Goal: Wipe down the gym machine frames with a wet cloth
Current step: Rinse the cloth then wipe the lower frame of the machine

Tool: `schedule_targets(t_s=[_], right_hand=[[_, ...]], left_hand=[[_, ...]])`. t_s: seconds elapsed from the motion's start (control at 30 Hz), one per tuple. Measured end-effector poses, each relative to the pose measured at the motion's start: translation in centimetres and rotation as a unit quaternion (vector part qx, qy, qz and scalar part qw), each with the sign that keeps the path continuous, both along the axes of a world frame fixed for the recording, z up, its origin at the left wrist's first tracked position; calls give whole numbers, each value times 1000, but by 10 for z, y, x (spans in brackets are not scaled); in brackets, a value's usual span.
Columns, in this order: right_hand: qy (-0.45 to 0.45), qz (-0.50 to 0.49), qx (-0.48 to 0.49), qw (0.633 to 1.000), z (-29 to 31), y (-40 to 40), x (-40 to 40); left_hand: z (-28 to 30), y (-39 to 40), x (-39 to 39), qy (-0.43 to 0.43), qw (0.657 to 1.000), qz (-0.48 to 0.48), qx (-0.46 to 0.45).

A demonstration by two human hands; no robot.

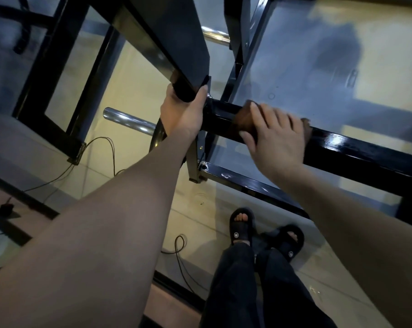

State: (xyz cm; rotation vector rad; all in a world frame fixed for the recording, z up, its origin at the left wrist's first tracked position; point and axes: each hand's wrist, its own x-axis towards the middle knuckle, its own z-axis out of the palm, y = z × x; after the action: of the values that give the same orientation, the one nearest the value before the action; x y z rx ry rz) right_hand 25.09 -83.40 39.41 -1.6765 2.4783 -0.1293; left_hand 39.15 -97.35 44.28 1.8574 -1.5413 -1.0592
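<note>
far left: thin cables [100, 157] trail across the tiled floor [134, 91], clear of my work. next, a chrome bar [129, 119] projects from the machine. my left hand [181, 112] grips the lower end of a slanted black frame member [176, 43], fingers and thumb curled round it as a brace. centre right: my right hand [273, 136] lies flat, fingers nearly straight and spread, pressing the brown cloth [245, 119] onto the horizontal black frame tube [356, 150]. the cloth drapes over the tube's top and front face, with a corner showing beyond my fingertips. handling estimate: the cloth is soft, limp and light, likely slick when wet on glossy paint, so hold it by palm pressure, with the loose edges under the fingers. the tube is rigid and takes firm pressure. below, my sandalled feet [266, 233] stand just beside the frame's base rail [247, 185].
</note>
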Motion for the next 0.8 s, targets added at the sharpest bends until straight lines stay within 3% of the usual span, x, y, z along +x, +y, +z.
schedule_targets(t_s=[0.2,0.3,0.47,0.63,0.8], right_hand=[[-31,40,-22,999,-8,-63,41],[-19,53,-39,998,-9,-34,21],[18,10,-22,1000,-6,60,-45],[30,-33,29,999,1,119,-88],[11,-31,11,999,-1,66,-48]], left_hand=[[-5,3,-2,23,999,12,-19],[-17,14,-6,20,998,29,-43],[-30,62,-15,-92,994,62,24],[-42,85,-29,37,980,53,188],[-42,105,-41,39,981,57,181]])
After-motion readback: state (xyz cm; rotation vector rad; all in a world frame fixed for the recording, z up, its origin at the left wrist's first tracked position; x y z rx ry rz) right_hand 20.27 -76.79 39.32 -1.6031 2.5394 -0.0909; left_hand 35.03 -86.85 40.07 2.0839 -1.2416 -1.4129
